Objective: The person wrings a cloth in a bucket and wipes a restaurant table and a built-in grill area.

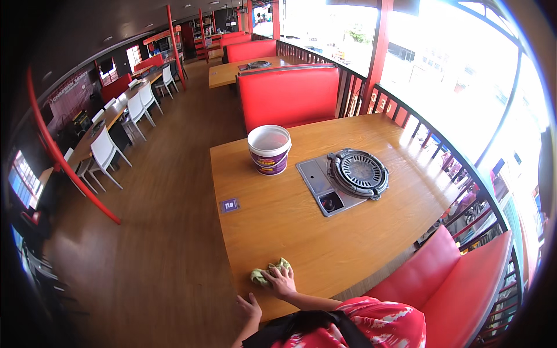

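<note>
My right hand [283, 282] presses down on a crumpled pale-green cloth [261, 277] near the close left corner of a wooden table [278, 226]. Its fingers are spread over the cloth. At the table's left edge is my left hand [250, 308], with thumb and fingers apart and nothing in it; I cannot tell whether it touches the edge. Farther along the tabletop stands a white plastic bucket [270, 150] with a purple printed label and a wire handle. Right of the bucket, a tabletop grill burner [359, 174] with a round slotted top is set into the wood.
A purple number tag [229, 205] lies by the table's left edge. Red padded benches [289, 95] flank the table, one at the far side, another [435, 278] close on my right. A black railing [470, 174] borders the right. White chairs [104, 148] line a long table beyond the wood-look floor [165, 243].
</note>
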`<action>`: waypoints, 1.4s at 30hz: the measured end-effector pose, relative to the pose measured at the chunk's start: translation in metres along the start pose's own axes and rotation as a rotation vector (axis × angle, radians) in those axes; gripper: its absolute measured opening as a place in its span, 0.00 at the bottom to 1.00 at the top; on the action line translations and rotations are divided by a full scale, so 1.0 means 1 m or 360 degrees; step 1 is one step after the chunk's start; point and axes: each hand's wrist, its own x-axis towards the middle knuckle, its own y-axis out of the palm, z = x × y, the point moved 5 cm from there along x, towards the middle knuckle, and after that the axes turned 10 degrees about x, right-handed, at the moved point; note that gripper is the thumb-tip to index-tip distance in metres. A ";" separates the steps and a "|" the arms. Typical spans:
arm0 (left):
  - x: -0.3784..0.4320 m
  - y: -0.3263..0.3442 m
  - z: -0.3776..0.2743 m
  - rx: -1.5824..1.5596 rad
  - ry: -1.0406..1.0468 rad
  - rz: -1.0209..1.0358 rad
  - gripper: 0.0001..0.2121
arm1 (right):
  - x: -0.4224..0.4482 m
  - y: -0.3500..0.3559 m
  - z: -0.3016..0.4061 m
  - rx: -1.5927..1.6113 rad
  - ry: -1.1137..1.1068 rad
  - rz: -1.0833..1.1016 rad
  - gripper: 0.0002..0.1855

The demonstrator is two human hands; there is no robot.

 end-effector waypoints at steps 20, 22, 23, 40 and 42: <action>0.000 0.022 -0.002 -0.0035 0.0061 -0.0171 0.32 | 0.050 -0.058 -0.105 -0.0093 -0.0037 -0.0197 0.31; 0.001 0.017 -0.006 -0.0109 0.0108 -0.0140 0.32 | 0.067 -0.062 -0.118 -0.0104 -0.0030 -0.0104 0.32; -0.002 0.016 -0.007 -0.0097 0.0104 -0.0138 0.32 | 0.078 -0.065 -0.125 -0.0097 -0.0047 -0.0067 0.32; -0.044 0.061 -0.280 0.0246 0.0317 -0.0202 0.35 | 0.107 -0.152 -0.298 -0.0017 -0.0309 0.0050 0.36; -0.041 0.057 -0.275 0.0295 0.0302 -0.0223 0.34 | 0.054 -0.166 -0.295 0.0071 -0.0301 0.0150 0.38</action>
